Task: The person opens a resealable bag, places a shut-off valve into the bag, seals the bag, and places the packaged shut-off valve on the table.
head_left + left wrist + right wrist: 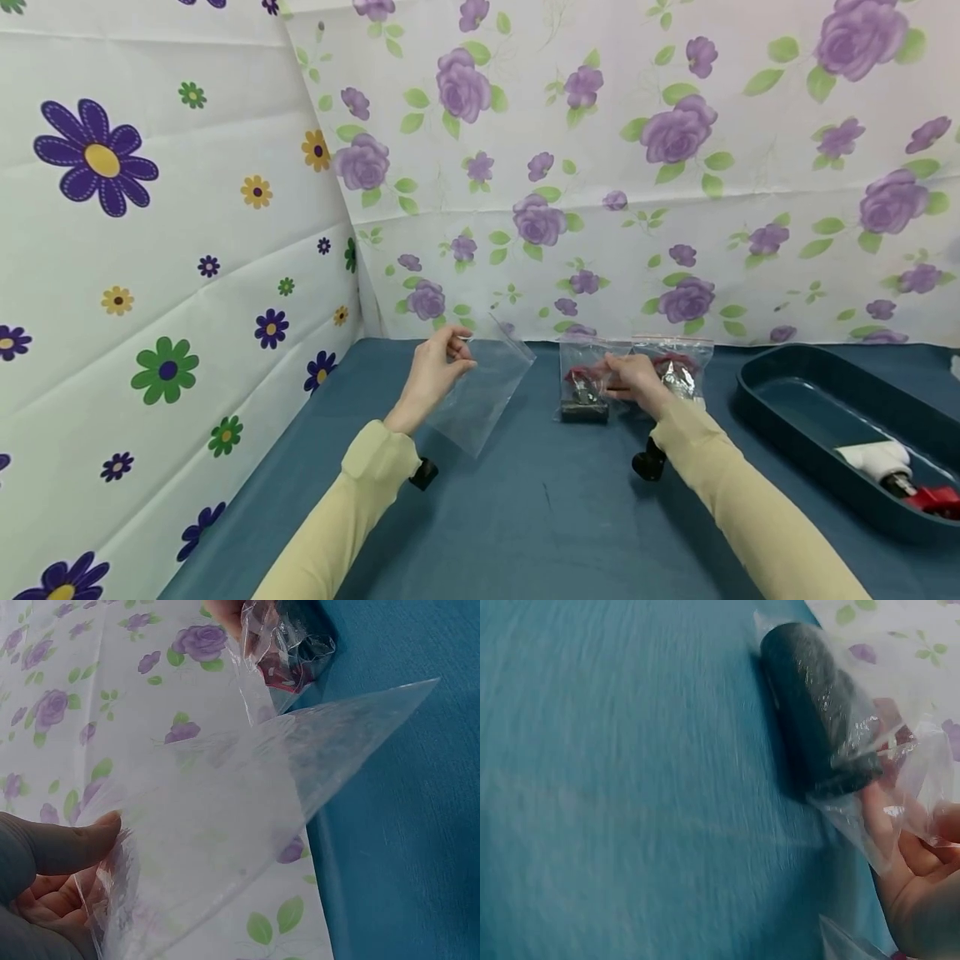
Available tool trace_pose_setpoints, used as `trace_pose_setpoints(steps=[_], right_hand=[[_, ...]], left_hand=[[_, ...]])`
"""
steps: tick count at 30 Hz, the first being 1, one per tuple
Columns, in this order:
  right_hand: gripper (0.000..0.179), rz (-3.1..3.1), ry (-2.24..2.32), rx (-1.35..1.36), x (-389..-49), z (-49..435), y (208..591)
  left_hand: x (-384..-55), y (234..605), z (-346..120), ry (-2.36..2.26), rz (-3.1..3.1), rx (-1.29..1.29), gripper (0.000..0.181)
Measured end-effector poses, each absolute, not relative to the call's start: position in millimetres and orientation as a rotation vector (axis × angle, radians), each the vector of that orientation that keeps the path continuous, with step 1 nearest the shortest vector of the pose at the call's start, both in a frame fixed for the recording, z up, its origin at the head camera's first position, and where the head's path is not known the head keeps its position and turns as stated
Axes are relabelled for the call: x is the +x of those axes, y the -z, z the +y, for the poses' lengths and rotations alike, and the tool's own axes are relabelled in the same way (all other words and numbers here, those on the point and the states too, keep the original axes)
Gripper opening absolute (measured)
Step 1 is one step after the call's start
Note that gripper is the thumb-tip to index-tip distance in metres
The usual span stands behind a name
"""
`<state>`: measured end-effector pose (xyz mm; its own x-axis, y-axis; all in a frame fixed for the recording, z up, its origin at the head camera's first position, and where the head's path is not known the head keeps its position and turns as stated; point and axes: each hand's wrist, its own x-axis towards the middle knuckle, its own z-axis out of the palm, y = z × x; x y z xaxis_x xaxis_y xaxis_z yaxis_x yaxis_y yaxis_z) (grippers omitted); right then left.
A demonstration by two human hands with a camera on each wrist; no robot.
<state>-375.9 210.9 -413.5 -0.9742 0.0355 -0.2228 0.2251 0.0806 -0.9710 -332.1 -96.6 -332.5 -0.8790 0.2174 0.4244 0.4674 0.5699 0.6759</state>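
My left hand (pixel 437 371) pinches a clear plastic zip bag (pixel 487 387) near its top edge, and the bag hangs flat with nothing visible inside. In the left wrist view the thumb presses the bag's film (pixel 217 825) against the fingers. My right hand (pixel 637 379) grips the edge of a second zip bag (pixel 567 354). Inside that one is a dark, blocky object (pixel 810 705) with a red part above it; its kind is unclear. Just right of this hand stands another filled zip bag (pixel 684 375) with red and shiny contents, partly hidden by the hand.
A deep blue oblong tray (pixel 780 492) stands at the right, with a white piece (pixel 877 458) and a red piece (pixel 933 500) inside. Flowered cloth (pixel 540 221) hangs behind and to the left of the blue-covered table (pixel 540 533).
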Motion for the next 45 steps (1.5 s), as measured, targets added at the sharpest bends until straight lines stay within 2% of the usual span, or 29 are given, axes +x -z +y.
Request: trace_pose_setpoints(steps=[9, 24, 27, 30, 32, 39, 45], right_hand=[[0.047, 2.438, 1.904, 0.102, -386, 215, 410], [0.049, 2.393, 1.928, 0.153, -399, 223, 407], [0.065, 2.323, 1.867, 0.103, -410, 230, 420], [0.077, 2.274, 1.754, 0.115, -404, 230, 419], [0.072, 2.289, 1.678, 0.126, -392, 225, 412], [0.033, 2.450, 1.469, 0.044, -350, 215, 389], [0.023, 2.521, 1.400, -0.061, -339, 221, 389]], left_hand=[[-332, 331, -89, 1.212, -2.490, -0.613, 0.036], [-332, 331, -84, 1.237, -2.459, -0.640, 0.036], [-331, 331, -83, 1.236, -2.454, -0.644, 0.035], [-331, 332, -81, 1.236, -2.456, -0.654, 0.035], [-330, 333, -80, 1.239, -2.458, -0.661, 0.034], [-329, 332, -77, 1.240, -2.451, -0.659, 0.034], [-328, 331, -72, 1.244, -2.432, -0.694, 0.035]])
